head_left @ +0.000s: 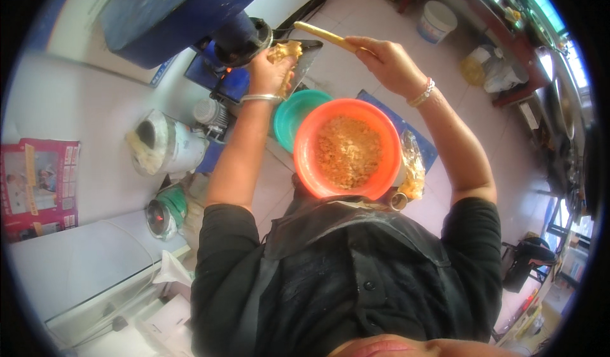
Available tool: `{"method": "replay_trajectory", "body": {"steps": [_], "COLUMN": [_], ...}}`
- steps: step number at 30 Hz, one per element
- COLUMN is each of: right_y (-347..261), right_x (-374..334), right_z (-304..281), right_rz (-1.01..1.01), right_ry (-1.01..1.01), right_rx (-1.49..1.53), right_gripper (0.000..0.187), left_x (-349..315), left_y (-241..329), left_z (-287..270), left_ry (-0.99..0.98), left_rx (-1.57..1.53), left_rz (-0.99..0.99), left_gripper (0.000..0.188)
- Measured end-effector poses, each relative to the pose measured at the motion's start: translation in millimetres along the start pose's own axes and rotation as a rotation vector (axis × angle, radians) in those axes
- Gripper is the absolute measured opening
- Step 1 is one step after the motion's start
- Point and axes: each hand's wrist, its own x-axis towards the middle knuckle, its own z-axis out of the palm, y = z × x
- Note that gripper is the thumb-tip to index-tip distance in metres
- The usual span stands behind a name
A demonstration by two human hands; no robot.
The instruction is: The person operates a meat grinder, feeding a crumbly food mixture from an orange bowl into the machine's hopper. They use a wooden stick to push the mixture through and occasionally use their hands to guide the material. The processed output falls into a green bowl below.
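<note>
My left hand (272, 74) is closed around a yellow-brown crumbly lump (286, 53), right beside the dark round outlet (244, 42) of a blue machine (171, 13). Part of the lump sticks out past my fingers; what it is made of I cannot tell. In my right hand (391, 64) a pale, wood-like stick (327, 36) is gripped at one end, its other end pointing left toward the outlet. Close to my body, an orange-red basin (302, 137) holds brown and yellow crumbly bits (349, 150). A green basin (286, 115) stands partly behind it.
A clear bag with yellow contents (414, 166) lies right of the orange basin, by a metal cup (398, 200). White buckets stand at left (181, 147) and far right (437, 21). An oil-like yellow jug (480, 64) sits near the right-hand shelves. A motor (211, 112) is below the machine.
</note>
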Motion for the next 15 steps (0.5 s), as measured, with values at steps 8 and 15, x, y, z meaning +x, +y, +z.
{"method": "replay_trajectory", "body": {"steps": [8,15], "right_y": [22.8,3.5], "right_x": [-4.8,3.3], "right_z": [16.5,34.6], "right_rz": [-0.036,0.018], "right_ry": [0.0,-0.135], "right_rx": [0.038,-0.187], "right_gripper": [0.03,0.035], "left_x": [20.0,-3.9], "left_y": [-18.5,-37.9], "left_z": [23.5,25.0], "left_ry": [0.312,0.4], "left_rx": [0.703,1.002], "left_rz": [0.328,0.663], "left_gripper": [0.059,0.059]}}
